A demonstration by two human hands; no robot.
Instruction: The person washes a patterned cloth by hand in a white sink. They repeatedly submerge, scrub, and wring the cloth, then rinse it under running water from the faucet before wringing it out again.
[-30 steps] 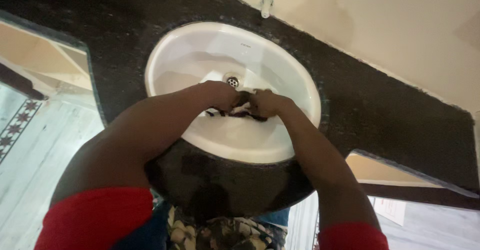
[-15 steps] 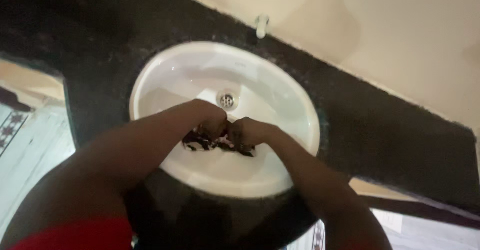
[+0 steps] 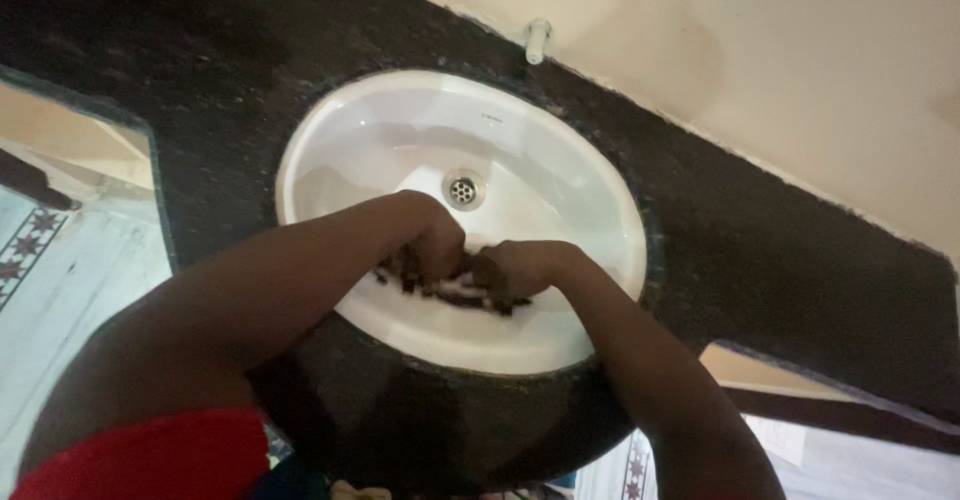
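Both of my hands are pressed together low in a white oval sink (image 3: 370,130), just in front of its metal drain (image 3: 462,190). My left hand (image 3: 435,248) is curled shut, knuckles towards the drain. Touching it, my right hand (image 3: 522,265) is curled shut too. A dark brown ragged clump (image 3: 455,295) sticks out beneath and between the two fists. I cannot tell what the clump is. My forearms reach in from the bottom of the view, and the left one has a red sleeve (image 3: 150,460).
The sink is set in a black speckled stone counter (image 3: 780,260) against a cream wall (image 3: 800,70). A short white tap stub (image 3: 537,40) stands behind the basin. Patterned floor tiles (image 3: 30,240) show at the left, past the counter's edge.
My fists have drawn back from the drain towards the near side of the basin, still clasped on the dark clump. The view has shifted a little.
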